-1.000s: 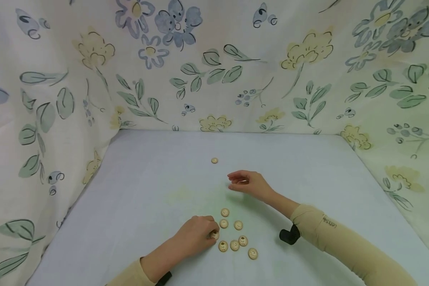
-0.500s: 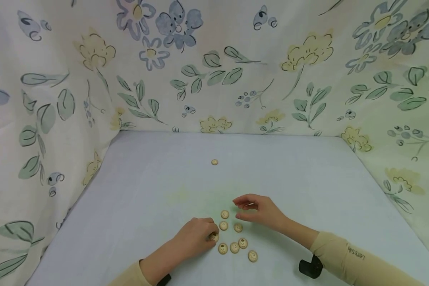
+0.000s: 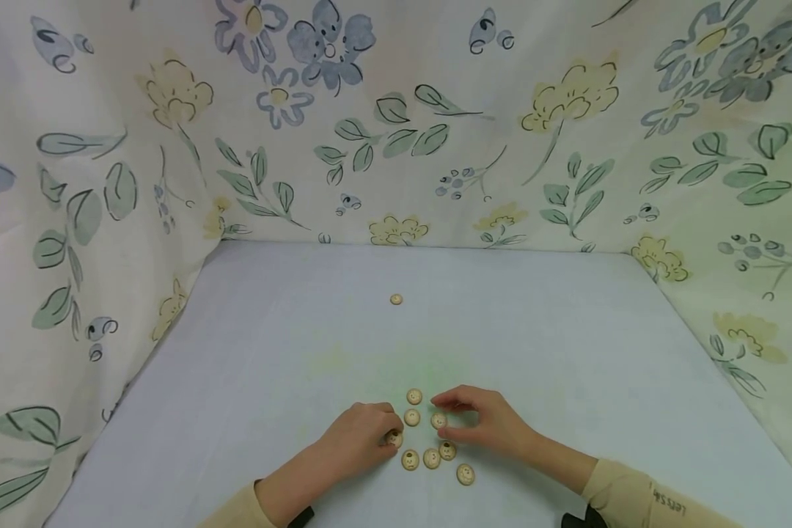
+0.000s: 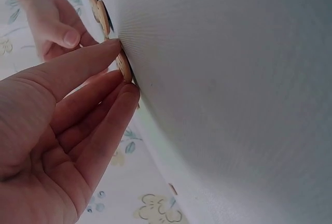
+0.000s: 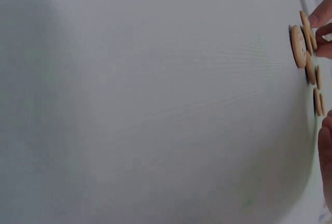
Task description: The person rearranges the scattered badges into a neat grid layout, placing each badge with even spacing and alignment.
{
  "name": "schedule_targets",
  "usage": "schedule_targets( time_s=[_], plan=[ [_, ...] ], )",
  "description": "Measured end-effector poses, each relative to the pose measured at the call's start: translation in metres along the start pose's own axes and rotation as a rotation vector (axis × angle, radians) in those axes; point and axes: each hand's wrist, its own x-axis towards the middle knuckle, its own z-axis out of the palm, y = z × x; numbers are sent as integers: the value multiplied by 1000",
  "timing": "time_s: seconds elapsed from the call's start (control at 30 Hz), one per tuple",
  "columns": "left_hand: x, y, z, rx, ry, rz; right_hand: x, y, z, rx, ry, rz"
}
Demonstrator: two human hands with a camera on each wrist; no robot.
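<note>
Left hand (image 3: 363, 438) pinching a wooden button (image 3: 394, 438) near the tabletop's (image 3: 270, 352) front edge, right hand (image 3: 488, 425) closing curled fingers on a neighbouring button (image 3: 438, 420).

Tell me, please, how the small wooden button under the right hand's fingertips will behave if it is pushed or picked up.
The button looks flat and thin, lying on the table cloth, so it should slide, not roll. It seems stiff and light. Lying so flat, it may be hard for the right hand to pinch.

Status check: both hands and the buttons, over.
Left hand pinches a wooden button. Right hand fingertips at another button, grip unclear. Nothing in the way.
</note>
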Motion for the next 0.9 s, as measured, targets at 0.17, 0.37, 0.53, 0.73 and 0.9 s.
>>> schedule_targets(
  time_s=[0.17,0.37,0.53,0.73,0.9],
  plan=[
    [1,0,-1,9,0,-2,-3,3,4,-36,-2,-90],
    [1,1,-2,2,9,3,-3,4,6,-53,23,-153],
    [1,1,-3,5,4,0,-3,7,7,-73,33,-161],
    [1,1,-2,-8,-2,-2,-4,10,8,-83,32,-172],
    [1,0,-1,-11,1,2,-3,9,9,-69,43,-165]
  ],
)
